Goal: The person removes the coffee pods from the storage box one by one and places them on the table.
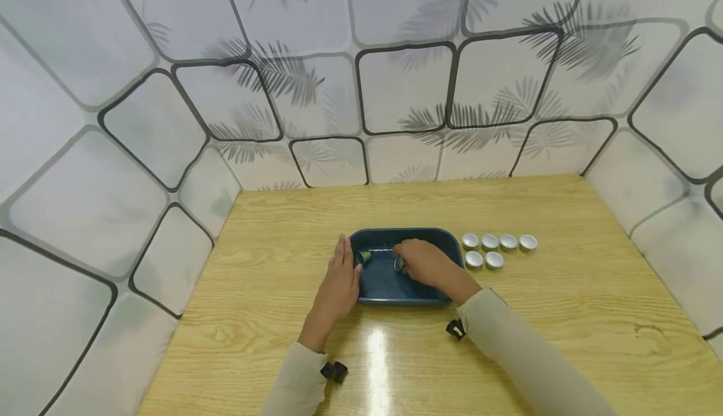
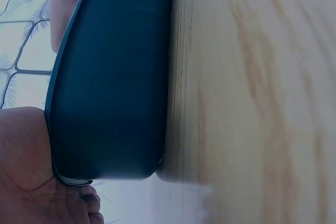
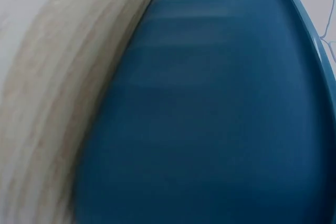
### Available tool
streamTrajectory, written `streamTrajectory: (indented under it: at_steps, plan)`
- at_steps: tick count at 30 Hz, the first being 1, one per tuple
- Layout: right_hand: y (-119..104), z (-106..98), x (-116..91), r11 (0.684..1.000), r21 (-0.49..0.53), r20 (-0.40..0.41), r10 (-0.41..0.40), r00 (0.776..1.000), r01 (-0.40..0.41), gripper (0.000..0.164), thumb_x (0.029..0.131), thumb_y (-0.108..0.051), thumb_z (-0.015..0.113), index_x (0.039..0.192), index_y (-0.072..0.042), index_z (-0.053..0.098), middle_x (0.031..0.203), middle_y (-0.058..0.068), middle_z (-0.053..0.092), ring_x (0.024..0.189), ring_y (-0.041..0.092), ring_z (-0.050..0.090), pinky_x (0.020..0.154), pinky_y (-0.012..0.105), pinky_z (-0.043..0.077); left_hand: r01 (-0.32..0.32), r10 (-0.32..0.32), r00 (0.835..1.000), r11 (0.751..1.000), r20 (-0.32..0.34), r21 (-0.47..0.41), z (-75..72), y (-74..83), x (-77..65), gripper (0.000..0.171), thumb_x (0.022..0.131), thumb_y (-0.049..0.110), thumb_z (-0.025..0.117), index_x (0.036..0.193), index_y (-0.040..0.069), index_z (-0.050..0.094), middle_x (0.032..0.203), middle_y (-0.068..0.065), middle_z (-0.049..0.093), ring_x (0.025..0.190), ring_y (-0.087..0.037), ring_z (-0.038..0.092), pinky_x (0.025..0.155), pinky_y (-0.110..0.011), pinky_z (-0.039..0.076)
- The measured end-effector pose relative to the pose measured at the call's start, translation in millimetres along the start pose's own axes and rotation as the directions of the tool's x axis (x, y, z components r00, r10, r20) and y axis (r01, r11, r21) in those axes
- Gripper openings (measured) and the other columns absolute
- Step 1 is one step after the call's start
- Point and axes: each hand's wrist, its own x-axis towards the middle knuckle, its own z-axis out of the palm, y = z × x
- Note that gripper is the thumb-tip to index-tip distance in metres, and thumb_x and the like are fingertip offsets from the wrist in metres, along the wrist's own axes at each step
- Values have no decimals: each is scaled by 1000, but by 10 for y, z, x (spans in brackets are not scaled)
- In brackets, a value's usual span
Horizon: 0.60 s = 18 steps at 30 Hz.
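A dark blue rectangular tray (image 1: 403,302) stands on the wooden table. My left hand (image 1: 337,285) lies along its left side, fingers straight and thumb over the rim; the left wrist view shows that hand (image 2: 26,166) against the tray wall (image 2: 113,87). My right hand (image 1: 426,262) reaches inside and pinches a small cup (image 1: 398,263), tilted with its mouth showing. Near the left wall a small green cup (image 1: 364,257) lies on its side in the tray. Only the tray's outer wall (image 3: 205,103) fills the right wrist view; the right hand is hidden there.
Several small white cups (image 1: 489,241) stand mouth up in two rows, just right of the tray. The wooden table (image 1: 271,240) extends around it. Patterned fabric walls (image 1: 403,90) rise at the back and both sides. Dark wrist devices (image 1: 334,372) sit at both sleeves.
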Motion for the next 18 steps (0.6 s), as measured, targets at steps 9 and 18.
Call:
streamTrajectory:
  at_steps: [9,18]
  plan:
    - [58,30,-121,999,41,-56,-14,998,17,34,90,-7,78,122,-4,69,112,12,69,103,29,67,86,44,56,-9,9,1000,1000,-3,-8,-8,11,-1,64,111,20,42,159,-10,12,167,-26,7,151,-39,21,119,-57,23]
    - [73,-7,-292,999,17,-154,-27,988,29,37,88,-11,80,123,-6,69,114,10,69,103,28,67,84,45,57,0,0,1000,1000,12,8,1,6,-7,65,112,22,40,159,-8,9,168,-24,4,153,-36,17,121,-55,21]
